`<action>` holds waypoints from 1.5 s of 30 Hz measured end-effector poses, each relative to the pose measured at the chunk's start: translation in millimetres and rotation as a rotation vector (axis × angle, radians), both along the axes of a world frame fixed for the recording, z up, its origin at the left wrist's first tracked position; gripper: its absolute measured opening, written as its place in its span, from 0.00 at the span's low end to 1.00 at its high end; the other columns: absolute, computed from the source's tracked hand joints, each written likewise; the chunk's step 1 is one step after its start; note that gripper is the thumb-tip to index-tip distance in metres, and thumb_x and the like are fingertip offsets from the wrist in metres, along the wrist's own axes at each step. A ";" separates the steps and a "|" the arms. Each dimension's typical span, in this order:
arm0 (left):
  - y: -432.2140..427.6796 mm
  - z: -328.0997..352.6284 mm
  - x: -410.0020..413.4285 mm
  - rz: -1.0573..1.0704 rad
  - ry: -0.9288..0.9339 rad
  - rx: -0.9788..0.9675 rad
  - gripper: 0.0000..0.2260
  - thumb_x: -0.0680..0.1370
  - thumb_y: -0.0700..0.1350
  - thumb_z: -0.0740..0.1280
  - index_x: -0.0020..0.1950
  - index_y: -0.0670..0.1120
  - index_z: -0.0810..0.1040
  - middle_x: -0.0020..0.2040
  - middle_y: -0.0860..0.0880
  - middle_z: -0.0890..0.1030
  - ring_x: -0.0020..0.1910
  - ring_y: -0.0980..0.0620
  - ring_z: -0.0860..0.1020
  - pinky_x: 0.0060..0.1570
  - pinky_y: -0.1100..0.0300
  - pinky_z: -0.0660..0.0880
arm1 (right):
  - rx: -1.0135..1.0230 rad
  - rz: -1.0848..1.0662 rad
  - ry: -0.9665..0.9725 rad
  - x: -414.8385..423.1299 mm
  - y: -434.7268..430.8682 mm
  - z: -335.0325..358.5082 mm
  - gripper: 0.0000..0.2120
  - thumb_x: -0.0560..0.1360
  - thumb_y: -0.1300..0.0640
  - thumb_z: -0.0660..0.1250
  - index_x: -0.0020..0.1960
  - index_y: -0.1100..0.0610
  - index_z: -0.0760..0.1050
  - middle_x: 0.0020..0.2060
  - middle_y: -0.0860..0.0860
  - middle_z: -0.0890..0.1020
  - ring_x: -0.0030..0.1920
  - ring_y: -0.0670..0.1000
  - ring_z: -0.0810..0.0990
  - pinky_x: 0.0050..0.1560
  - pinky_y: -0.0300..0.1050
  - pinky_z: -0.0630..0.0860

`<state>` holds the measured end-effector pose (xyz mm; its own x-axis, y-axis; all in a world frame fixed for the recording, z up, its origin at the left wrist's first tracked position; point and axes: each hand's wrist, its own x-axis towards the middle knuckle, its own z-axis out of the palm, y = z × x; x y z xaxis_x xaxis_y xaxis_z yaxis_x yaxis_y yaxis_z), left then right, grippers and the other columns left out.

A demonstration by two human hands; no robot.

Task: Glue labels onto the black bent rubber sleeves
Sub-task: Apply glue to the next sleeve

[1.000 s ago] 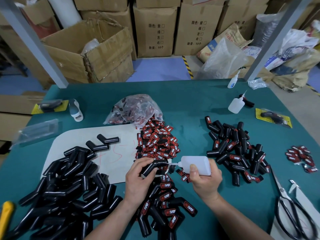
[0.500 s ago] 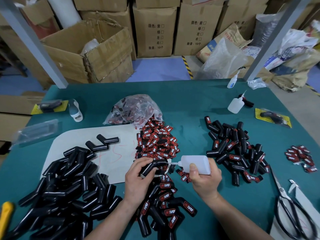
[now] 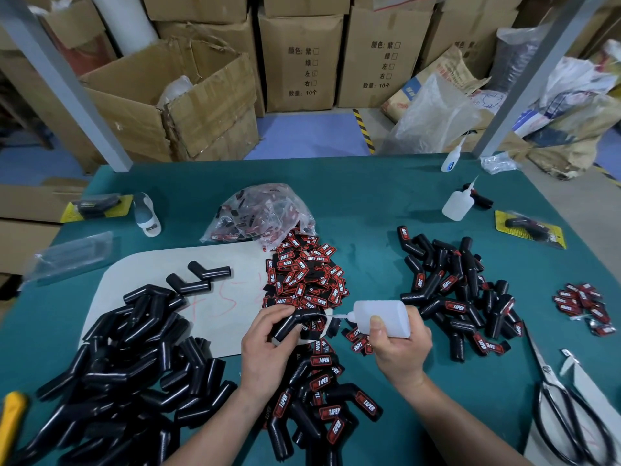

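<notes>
One bent sleeve [image 3: 288, 326] in work. Left hand [image 3: 268, 354] has its grip curled round it, over the near edge of the loose label pile [image 3: 302, 280] on the surface [image 3: 369, 210]. Right hand [image 3: 400, 351] grip is wrapped on the glue bottle [image 3: 383, 317], nozzle tip at the sleeve's upper arm. To do it well: bottle near level, light squeeze, thin bead on the label face only — excess will likely ooze past the label edge. Brace the sleeve so the tip doesn't wander.

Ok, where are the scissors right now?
In the head view the scissors lie at the near right edge of the table, just below the small heap of labels.
</notes>
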<state>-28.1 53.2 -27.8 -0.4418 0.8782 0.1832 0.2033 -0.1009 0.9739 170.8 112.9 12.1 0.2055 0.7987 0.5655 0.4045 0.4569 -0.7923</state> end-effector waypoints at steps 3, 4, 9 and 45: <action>0.6 0.6 0.2 -0.003 0.014 0.008 0.22 0.73 0.31 0.77 0.56 0.57 0.84 0.56 0.60 0.83 0.59 0.59 0.81 0.49 0.75 0.75 | 0.009 0.018 -0.001 -1.3 -0.7 0.5 0.36 0.76 0.33 0.62 0.35 0.67 0.73 0.25 0.49 0.71 0.30 0.43 0.70 0.29 0.23 0.64; 0.8 0.6 0.2 -0.002 0.015 0.007 0.21 0.73 0.32 0.77 0.56 0.57 0.84 0.56 0.60 0.83 0.59 0.59 0.81 0.49 0.75 0.75 | 0.012 0.025 -0.007 -1.7 -0.9 0.6 0.35 0.76 0.33 0.62 0.34 0.67 0.73 0.26 0.48 0.71 0.30 0.43 0.70 0.29 0.22 0.64; -0.3 0.4 -0.3 0.012 0.011 -0.016 0.20 0.73 0.33 0.77 0.56 0.57 0.84 0.57 0.60 0.83 0.59 0.59 0.81 0.47 0.75 0.75 | 0.003 0.003 -0.011 -0.8 1.1 -1.1 0.36 0.76 0.32 0.62 0.36 0.68 0.74 0.26 0.49 0.73 0.30 0.44 0.72 0.28 0.24 0.66; 2.4 -6.7 -3.0 0.023 0.020 -0.029 0.23 0.75 0.36 0.77 0.57 0.65 0.83 0.58 0.59 0.82 0.60 0.58 0.80 0.56 0.73 0.74 | 0.025 -0.018 -0.046 2.1 4.7 -4.5 0.35 0.77 0.33 0.62 0.36 0.68 0.74 0.27 0.49 0.72 0.30 0.44 0.71 0.29 0.24 0.65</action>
